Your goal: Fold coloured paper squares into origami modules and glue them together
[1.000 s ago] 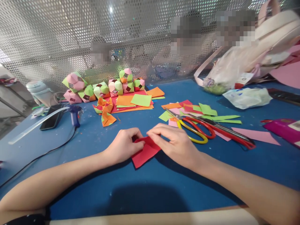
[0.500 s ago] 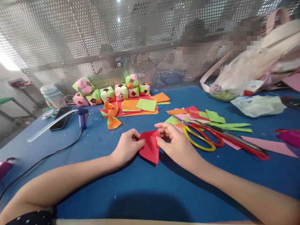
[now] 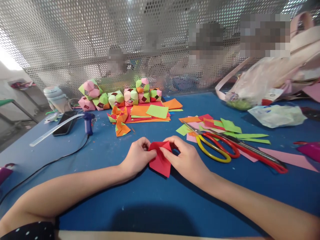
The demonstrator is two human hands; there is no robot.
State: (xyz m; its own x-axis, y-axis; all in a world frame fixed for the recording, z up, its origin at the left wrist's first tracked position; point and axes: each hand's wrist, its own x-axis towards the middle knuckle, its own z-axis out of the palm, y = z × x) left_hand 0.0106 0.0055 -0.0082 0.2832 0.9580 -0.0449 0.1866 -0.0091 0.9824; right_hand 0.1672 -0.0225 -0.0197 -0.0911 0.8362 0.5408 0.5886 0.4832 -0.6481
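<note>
A small piece of red paper point(image 3: 160, 165) is held between both hands over the blue table, its upper part bent inward. My left hand point(image 3: 138, 156) pinches its left edge with thumb and curled fingers. On the other side my right hand point(image 3: 186, 156) grips the upper right part, the thumb pressed on the paper's face and the fingers behind it, partly hidden. Just right of that hand lie scissors point(image 3: 212, 151) with yellow and red handles, on top of green, pink and orange paper scraps point(image 3: 230, 126).
Folded paper balls point(image 3: 116, 99) line the back beside stacked coloured paper point(image 3: 157, 111). To the left are a glue gun point(image 3: 88, 124) with a trailing cord, a phone point(image 3: 65, 123) and a cup point(image 3: 56, 98). Plastic bags point(image 3: 276, 115) and a pale bag point(image 3: 306, 43) occupy the right.
My right thumb has moved left across the red paper, and the right fingers have closed in on its top edge. The paper's upper part is now bent more. My left hand keeps its pinch.
</note>
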